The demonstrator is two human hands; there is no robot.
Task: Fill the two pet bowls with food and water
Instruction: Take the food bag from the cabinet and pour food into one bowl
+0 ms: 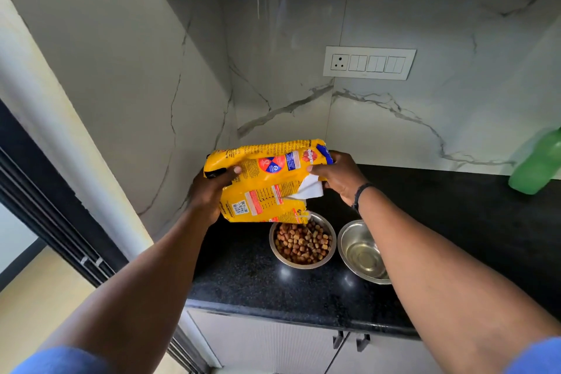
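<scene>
Steel bowls: two; yellow bag: one.

Partial brand lettering "edigree" is read on the red patch of the yellow food bag, beside the right hand. QR code nearer left hand; other print illegible.

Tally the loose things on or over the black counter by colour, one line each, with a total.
Silver: 2, the round steel bowl of brown kibble and the round steel bowl of water
Yellow: 1, the crinkled pet food bag held in both hands
Green: 1, the plastic bottle
Total: 4
</scene>
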